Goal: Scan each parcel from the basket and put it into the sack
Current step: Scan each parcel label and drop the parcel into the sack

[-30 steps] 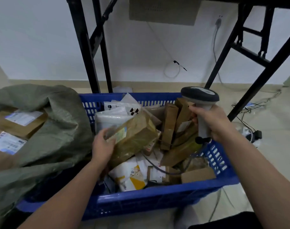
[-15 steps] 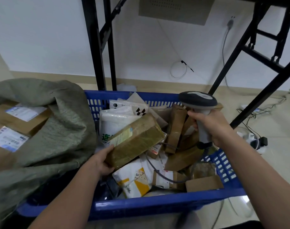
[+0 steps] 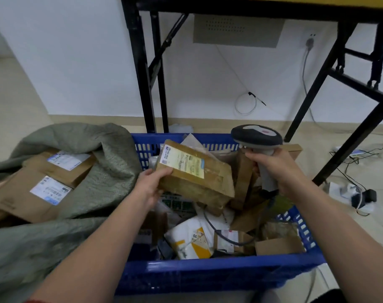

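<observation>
Left grip (image 3: pixel 150 189) is clamped on the near left corner of a brown taped parcel (image 3: pixel 208 189), with the thumb on top just below its yellowish label and the fingers underneath. The parcel is held tilted above the middle of the blue basket (image 3: pixel 219 266), label side up. Right grip (image 3: pixel 278 171) is closed round the handle of a grey scanner (image 3: pixel 256 136). The scanner's head sits over the basket's back right part, just right of the parcel and not touching it. A dark cable (image 3: pixel 210 224) loops down from the scanner among the basket's contents.

Inside the basket lies a loose jumble. A white-and-yellow mailer bag (image 3: pixel 190 239) lies against the front wall and a small cardboard box (image 3: pixel 278 246) sits in the front right corner. Tall brown cartons (image 3: pixel 243 180) stand on end under the right grip, and pale bags lie at the back.

Against the basket's left side lies a grey-green woven sack (image 3: pixel 112 171), its mouth open. Two brown boxes are in it, one (image 3: pixel 61 162) behind the other (image 3: pixel 33 197), both with white-and-blue labels facing up.
</observation>
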